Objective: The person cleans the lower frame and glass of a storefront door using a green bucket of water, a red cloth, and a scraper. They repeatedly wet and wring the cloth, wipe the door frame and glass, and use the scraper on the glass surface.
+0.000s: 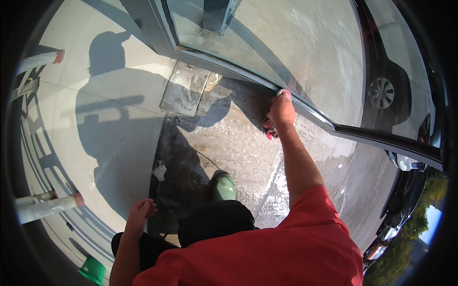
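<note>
A red and white cloth (271,131) is gripped in my right hand (283,109), which presses part of it against the lower metal frame (315,114) of a glass door or panel (307,64). The rest of the cloth hangs below the hand. My left hand (140,212) is at the lower left beside my leg, over the edge of the shaded ground, with its fingers loosely curled; nothing shows in it.
A pale wall or panel (107,143) stands at left, with ladder-like pole ends (50,209) and a green container (93,270). A crumpled white scrap (159,172) lies near my green boot (225,187) on wet concrete. Cars (404,205) are at right.
</note>
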Demonstrator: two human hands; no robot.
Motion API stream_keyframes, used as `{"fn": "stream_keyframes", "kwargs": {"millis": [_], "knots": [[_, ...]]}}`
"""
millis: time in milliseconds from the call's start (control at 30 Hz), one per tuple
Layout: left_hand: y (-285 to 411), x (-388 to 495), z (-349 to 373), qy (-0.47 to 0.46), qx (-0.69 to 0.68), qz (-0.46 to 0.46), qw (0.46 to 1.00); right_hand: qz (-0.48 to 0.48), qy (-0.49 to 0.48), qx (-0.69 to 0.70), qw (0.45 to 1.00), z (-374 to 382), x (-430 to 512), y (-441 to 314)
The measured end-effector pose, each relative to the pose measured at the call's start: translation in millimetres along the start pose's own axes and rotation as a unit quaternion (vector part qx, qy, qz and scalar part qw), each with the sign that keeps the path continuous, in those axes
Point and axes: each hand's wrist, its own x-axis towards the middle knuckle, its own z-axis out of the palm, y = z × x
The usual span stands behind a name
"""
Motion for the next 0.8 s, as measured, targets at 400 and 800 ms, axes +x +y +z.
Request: {"fn": "stream_keyframes", "kwargs": {"millis": [400, 800], "knots": [[-32.2, -49.4, -52.2, 0.097, -0.030, -0.013, 0.995, -0.216, -0.015, 0.044, 0.975, 77.6, -10.9, -266.5], [-66.0, -59.8, -59.4, 0.106, -0.108, -0.028, 0.988, -0.370, -0.135, -0.035, 0.919, 62.2, -5.3, -244.0]]}}
